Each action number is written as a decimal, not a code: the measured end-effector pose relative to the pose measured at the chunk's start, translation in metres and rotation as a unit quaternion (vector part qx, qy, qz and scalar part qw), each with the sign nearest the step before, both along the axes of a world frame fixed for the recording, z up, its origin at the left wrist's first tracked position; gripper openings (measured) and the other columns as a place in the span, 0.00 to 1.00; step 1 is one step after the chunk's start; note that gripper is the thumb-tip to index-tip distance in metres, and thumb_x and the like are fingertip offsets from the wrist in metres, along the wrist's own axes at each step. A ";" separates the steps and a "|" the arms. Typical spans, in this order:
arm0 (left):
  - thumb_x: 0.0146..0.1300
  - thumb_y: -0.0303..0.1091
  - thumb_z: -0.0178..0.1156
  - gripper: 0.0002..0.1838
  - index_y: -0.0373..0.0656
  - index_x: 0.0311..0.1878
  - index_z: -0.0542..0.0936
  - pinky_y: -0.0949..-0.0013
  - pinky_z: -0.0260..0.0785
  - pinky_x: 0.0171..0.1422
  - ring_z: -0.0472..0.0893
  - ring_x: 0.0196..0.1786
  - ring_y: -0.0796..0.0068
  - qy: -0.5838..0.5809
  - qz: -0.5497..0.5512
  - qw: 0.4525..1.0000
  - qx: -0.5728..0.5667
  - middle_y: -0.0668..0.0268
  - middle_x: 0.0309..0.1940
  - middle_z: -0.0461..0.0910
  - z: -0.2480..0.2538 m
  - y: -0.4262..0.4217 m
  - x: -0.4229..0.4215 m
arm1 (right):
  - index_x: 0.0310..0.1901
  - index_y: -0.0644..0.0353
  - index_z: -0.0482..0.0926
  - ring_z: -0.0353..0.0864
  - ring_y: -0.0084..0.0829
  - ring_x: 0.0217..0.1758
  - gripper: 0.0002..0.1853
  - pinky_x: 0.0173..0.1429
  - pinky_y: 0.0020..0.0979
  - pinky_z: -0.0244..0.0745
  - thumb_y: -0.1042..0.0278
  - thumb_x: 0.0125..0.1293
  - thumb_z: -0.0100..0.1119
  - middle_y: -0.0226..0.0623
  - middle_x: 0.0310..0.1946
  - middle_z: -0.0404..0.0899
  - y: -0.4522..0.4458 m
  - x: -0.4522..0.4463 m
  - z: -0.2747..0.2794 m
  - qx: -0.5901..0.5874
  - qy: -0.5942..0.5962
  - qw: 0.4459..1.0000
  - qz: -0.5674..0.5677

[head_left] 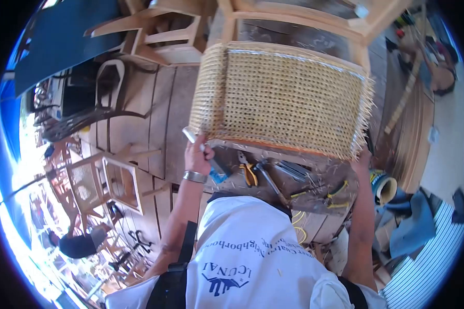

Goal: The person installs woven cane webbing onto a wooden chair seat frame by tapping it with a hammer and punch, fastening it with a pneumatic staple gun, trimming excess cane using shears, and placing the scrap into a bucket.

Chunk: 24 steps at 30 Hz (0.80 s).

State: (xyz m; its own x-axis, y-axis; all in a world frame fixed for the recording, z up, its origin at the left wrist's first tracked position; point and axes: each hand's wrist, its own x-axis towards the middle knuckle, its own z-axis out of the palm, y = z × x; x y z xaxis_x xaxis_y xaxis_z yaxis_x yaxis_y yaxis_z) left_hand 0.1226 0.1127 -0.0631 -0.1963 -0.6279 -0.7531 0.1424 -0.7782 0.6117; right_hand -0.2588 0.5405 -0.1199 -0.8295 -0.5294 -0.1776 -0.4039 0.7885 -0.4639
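Observation:
A wooden chair frame (294,14) lies before me, with a woven cane panel (288,98) across it. Loose cane ends stick out along the panel's right edge. My left hand (198,155) is closed around a short whitish stick-like thing (189,135) at the panel's lower left corner; its exact kind is unclear. At the lower right corner my right hand (362,158) is against the panel's edge, its fingers mostly hidden. Between my hands and body lie orange-handled pliers (249,171), a hammer (271,181) and yellow-handled pliers (338,190).
More wooden chair frames (172,38) stand at the upper left, others (121,183) lower left. A person (80,244) bends at the far left; another person (441,72) is at the upper right. Wooden boards (415,149) and a rolled material (385,189) lie on the right.

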 end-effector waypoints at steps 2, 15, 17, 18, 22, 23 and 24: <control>0.69 0.34 0.68 0.11 0.51 0.47 0.73 0.75 0.57 0.21 0.69 0.21 0.83 0.024 -0.001 1.000 -0.008 0.73 0.31 0.75 0.000 0.000 0.001 | 0.58 0.58 0.80 0.86 0.49 0.53 0.26 0.58 0.48 0.79 0.64 0.57 0.72 0.48 0.48 0.87 0.005 -0.012 0.018 0.105 0.078 0.991 0.036; 0.73 0.34 0.65 0.09 0.54 0.50 0.75 0.77 0.55 0.22 0.64 0.21 0.86 0.136 -0.008 0.991 0.010 0.78 0.29 0.71 -0.010 -0.005 0.000 | 0.55 0.60 0.81 0.88 0.45 0.47 0.22 0.57 0.43 0.79 0.59 0.63 0.70 0.48 0.43 0.87 -0.024 -0.016 0.199 0.213 -0.058 0.973 -0.060; 0.73 0.34 0.65 0.10 0.54 0.51 0.75 0.77 0.55 0.22 0.64 0.21 0.86 0.152 0.014 0.988 0.028 0.78 0.29 0.71 -0.011 -0.004 0.003 | 0.56 0.61 0.81 0.87 0.39 0.48 0.21 0.56 0.40 0.78 0.61 0.65 0.69 0.43 0.44 0.87 -0.035 0.001 0.206 0.087 -0.100 0.990 -0.050; 0.73 0.34 0.65 0.10 0.54 0.51 0.75 0.77 0.55 0.22 0.64 0.21 0.86 0.157 0.021 0.987 0.033 0.78 0.29 0.71 -0.014 -0.005 0.004 | 0.56 0.62 0.81 0.87 0.36 0.48 0.20 0.56 0.39 0.78 0.63 0.66 0.69 0.40 0.45 0.86 -0.043 0.010 0.211 0.021 -0.118 0.992 -0.045; 0.72 0.34 0.67 0.13 0.53 0.54 0.74 0.77 0.55 0.21 0.67 0.20 0.87 0.123 -0.011 0.992 0.005 0.77 0.28 0.73 -0.014 -0.003 -0.003 | 0.56 0.61 0.81 0.86 0.33 0.55 0.21 0.61 0.39 0.78 0.65 0.63 0.73 0.37 0.51 0.86 -0.118 0.064 0.205 0.016 -0.156 0.987 -0.044; 0.73 0.33 0.65 0.14 0.52 0.56 0.74 0.77 0.54 0.22 0.65 0.20 0.86 0.122 -0.020 0.992 0.003 0.77 0.28 0.72 -0.011 -0.002 -0.004 | 0.56 0.60 0.82 0.86 0.35 0.55 0.21 0.61 0.39 0.78 0.65 0.63 0.73 0.38 0.51 0.86 -0.147 0.078 0.208 -0.013 -0.157 0.987 0.021; 0.73 0.34 0.65 0.14 0.52 0.57 0.74 0.77 0.54 0.22 0.65 0.20 0.86 0.115 -0.025 0.993 -0.004 0.77 0.27 0.72 -0.013 -0.003 -0.003 | 0.55 0.59 0.82 0.86 0.37 0.55 0.21 0.60 0.39 0.79 0.65 0.62 0.73 0.39 0.51 0.86 -0.177 0.092 0.210 -0.044 -0.160 0.982 0.085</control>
State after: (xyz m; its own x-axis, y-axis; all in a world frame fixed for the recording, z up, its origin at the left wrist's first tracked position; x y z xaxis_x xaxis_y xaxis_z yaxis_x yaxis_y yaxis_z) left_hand 0.1193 0.1095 -0.0763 -0.3927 -0.6188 -0.6803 0.2403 -0.7831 0.5736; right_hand -0.1671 0.3636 0.0899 -0.6369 -0.6804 -0.3625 -0.3489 0.6737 -0.6515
